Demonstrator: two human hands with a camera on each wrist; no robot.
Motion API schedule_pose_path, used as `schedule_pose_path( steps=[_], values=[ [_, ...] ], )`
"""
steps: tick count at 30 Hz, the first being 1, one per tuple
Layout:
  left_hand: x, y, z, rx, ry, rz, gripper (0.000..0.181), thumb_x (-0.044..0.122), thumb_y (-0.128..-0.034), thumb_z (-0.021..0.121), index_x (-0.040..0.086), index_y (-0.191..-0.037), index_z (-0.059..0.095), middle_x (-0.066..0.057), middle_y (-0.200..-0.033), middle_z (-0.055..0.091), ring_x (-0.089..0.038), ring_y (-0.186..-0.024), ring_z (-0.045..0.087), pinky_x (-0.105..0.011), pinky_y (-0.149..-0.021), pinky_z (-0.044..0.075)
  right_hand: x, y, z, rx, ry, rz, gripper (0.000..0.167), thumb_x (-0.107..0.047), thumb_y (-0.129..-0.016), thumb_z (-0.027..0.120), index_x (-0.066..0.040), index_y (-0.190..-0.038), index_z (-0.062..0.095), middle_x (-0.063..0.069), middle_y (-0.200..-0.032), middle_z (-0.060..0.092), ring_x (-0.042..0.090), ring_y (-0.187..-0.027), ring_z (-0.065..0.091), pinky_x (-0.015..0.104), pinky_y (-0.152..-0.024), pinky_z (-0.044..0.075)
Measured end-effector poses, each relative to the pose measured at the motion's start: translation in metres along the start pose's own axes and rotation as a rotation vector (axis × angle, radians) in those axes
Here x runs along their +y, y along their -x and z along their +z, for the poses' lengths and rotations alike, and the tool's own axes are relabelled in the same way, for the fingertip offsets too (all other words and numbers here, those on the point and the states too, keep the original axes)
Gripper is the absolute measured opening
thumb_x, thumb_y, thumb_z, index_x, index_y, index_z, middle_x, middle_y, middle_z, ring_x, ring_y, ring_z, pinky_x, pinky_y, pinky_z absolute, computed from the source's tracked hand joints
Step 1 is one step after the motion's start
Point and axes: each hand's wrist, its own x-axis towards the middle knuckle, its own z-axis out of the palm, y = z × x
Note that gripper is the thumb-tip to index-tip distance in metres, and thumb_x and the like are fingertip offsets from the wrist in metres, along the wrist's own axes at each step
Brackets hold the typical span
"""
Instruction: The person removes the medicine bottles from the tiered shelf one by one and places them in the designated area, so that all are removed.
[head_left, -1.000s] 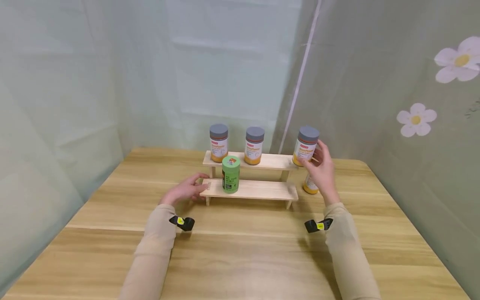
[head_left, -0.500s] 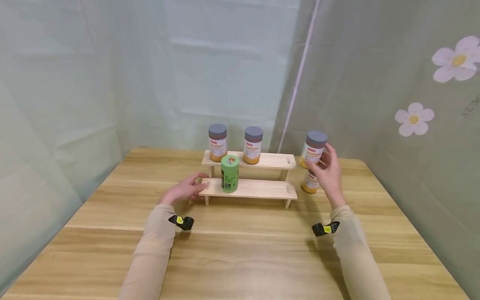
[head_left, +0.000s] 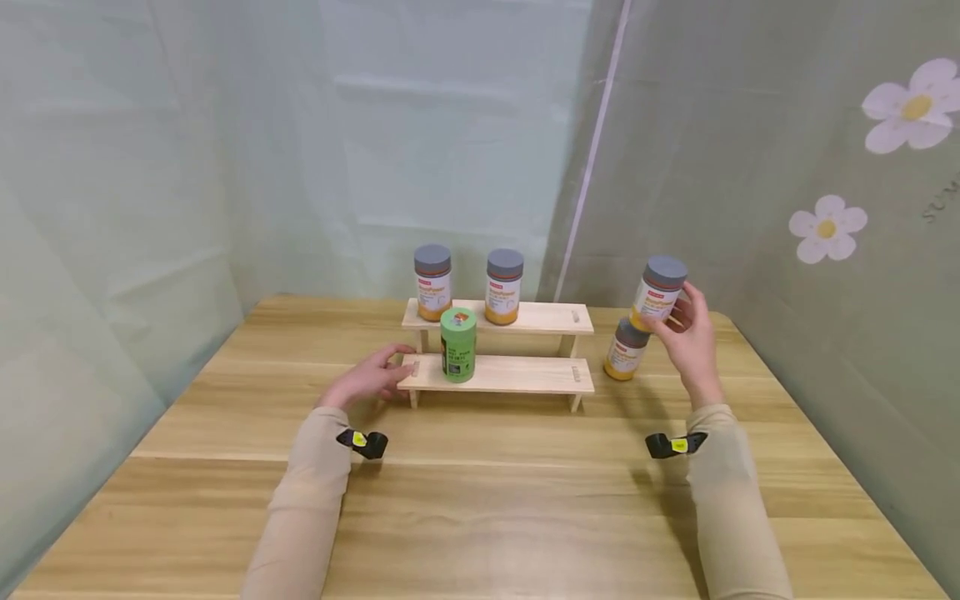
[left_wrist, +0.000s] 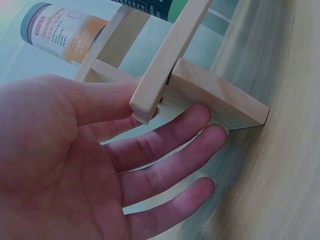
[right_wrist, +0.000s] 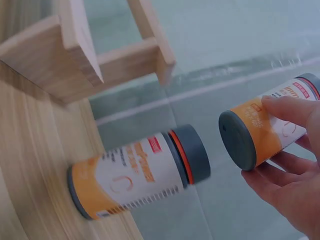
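Note:
My right hand (head_left: 692, 342) grips a supplement bottle (head_left: 658, 293) with a grey lid, white label and orange base, held up in the air. Below it a matching bottle (head_left: 626, 350) stands on the table; the right wrist view shows a gap between this bottle's lid (right_wrist: 195, 154) and the held bottle's base (right_wrist: 237, 140). My left hand (head_left: 369, 379) holds the left end of a two-tier wooden shelf (head_left: 525, 375), thumb over the lower board (left_wrist: 167, 62), other fingers under it. A green canister (head_left: 458, 346) stands on that lower board.
Two more grey-lidded bottles, a left one (head_left: 432, 283) and a middle one (head_left: 503, 287), stand on the upper board (head_left: 551, 317). The wooden table (head_left: 480, 500) extends around the shelf. Pale curtains (head_left: 450, 125) hang behind and at both sides.
My right hand has carried its bottle off the upper board's right end, moving right to above the bottle on the table. My left hand has stayed at the shelf.

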Motion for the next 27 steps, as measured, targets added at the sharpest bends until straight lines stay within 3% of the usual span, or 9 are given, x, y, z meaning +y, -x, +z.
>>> schedule_pose_path(
  steps=[8,18,23,27],
  values=[
    [-0.001,-0.002,-0.003,-0.016,0.022,-0.011,0.052,0.025,-0.1034,0.044,0.005,-0.147,0.026,-0.035,-0.134,0.05,-0.025,-0.092,0.069,-0.037,-0.084,0.054,0.004,-0.004,-0.017,0.07,0.006,0.047,0.075,-0.005,-0.086,0.071,-0.021,-0.148,0.033,0.003,-0.127,0.054,0.004,-0.108,0.053,0.036,-0.105,0.045],
    [-0.002,-0.005,-0.002,-0.021,0.036,-0.006,0.052,0.026,-0.1032,0.045,0.004,-0.146,0.027,-0.035,-0.134,0.05,-0.025,-0.092,0.069,-0.036,-0.082,0.054,0.017,-0.006,-0.035,0.152,-0.004,0.096,0.074,-0.005,-0.083,0.074,-0.022,-0.145,0.038,-0.014,-0.112,0.055,0.0,-0.1,0.055,0.018,-0.092,0.046],
    [-0.002,-0.005,-0.003,-0.02,0.049,0.001,0.051,0.025,-0.103,0.045,0.004,-0.146,0.027,-0.035,-0.131,0.052,-0.025,-0.091,0.069,-0.037,-0.082,0.055,0.024,-0.006,-0.038,0.151,0.037,0.146,0.074,-0.008,-0.085,0.072,-0.02,-0.147,0.034,-0.013,-0.115,0.051,0.004,-0.106,0.054,0.021,-0.097,0.047],
    [-0.003,-0.004,-0.003,-0.027,0.045,0.004,0.052,0.025,-0.1031,0.045,0.003,-0.146,0.027,-0.034,-0.131,0.052,-0.024,-0.09,0.069,-0.037,-0.083,0.055,0.033,-0.006,-0.038,0.131,0.057,0.193,0.076,-0.009,-0.086,0.071,-0.019,-0.149,0.03,-0.003,-0.126,0.05,0.011,-0.115,0.052,0.026,-0.102,0.046]
  ],
)
